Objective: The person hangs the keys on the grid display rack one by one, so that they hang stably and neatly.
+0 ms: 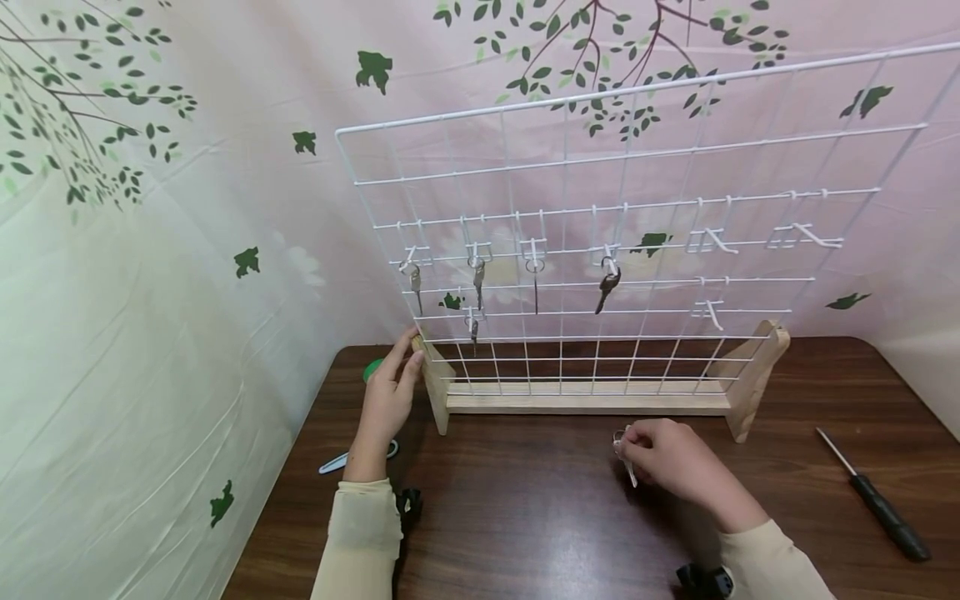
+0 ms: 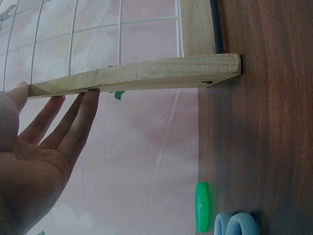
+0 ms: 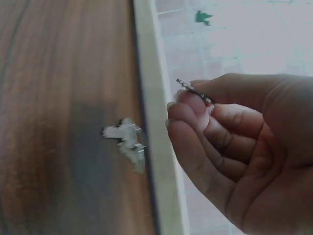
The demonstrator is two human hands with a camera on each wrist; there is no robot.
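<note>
**Q:** Head view first: what do your hands hold?

**Me:** My right hand (image 1: 671, 462) has its fingers curled and pinches a small key on a ring (image 1: 624, 454) between thumb and fingertips. The key hangs just above the dark wooden table (image 1: 540, 517), in front of the rack's wooden base. My left hand (image 1: 390, 396) is spread, with straight fingers that press against the left wooden foot (image 1: 435, 387) of the white wire grid rack (image 1: 600, 250).

**Q:** What is around, and what stands in the way?

**Me:** On the rack's hooks hang several keys: some silver ones (image 1: 477, 279) at the left and a dark one (image 1: 606, 287) nearer the middle. The hooks at the right (image 1: 813, 236) hold nothing. Behind my left hand lies a green round thing (image 1: 372, 369), and near my left wrist lie scissors with pale blue handles (image 1: 352, 457). A screwdriver with a black handle (image 1: 873, 496) lies well apart at the right. Between the key and the hooks stand only the base bar and the lower wires.

**Q:** And the edges, the free room?

**Me:** The table's left edge is near my left sleeve; a cloth with leaves (image 1: 150, 250) hangs close behind and beside it. The wood between my two hands is bare.

**Q:** What is hard to see?

**Me:** In the right wrist view the key (image 3: 195, 91) is mostly covered by my fingers (image 3: 195, 117), and a blurred shiny shape (image 3: 128, 139) shows on the table; I cannot tell what it is. The scissors are partly hidden by my arm.
</note>
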